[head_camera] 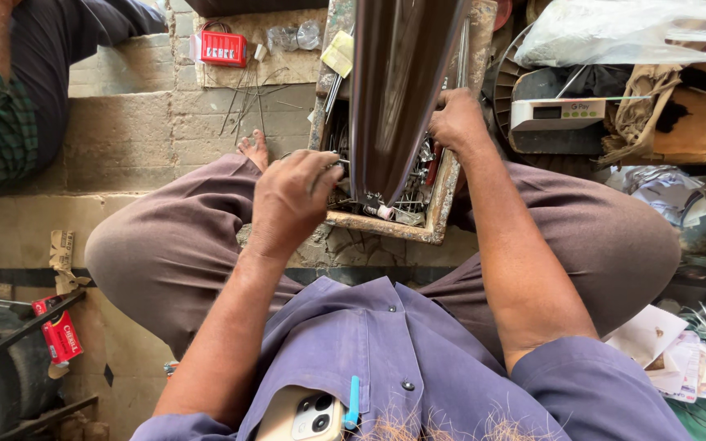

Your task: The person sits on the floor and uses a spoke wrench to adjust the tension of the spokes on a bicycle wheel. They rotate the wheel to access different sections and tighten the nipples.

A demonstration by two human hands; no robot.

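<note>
You sat cross-legged on the paved floor (124,131) with a worn, rust-stained wooden tray (443,200) of wires and small metal parts set between your knees. A long, dark brown curved metal blade (394,90) stood across that tray, its long axis running from the near edge away towards the far edge, its lower tip resting among the parts. Your left hand (292,196) sat at the tray's left near corner, fingers curled tight and pinching a thin metal piece (343,162) just beside the blade's left edge. Your right hand (455,118) was closed over the tray's right rim, touching the blade's right edge; what it gripped there I could not tell. The blade lay between the two hands, the left one nearer its lower tip. A small red box (222,47) lay on the floor beyond the tray's left side, well apart. A white electronic device (557,113) sat to the right.
</note>
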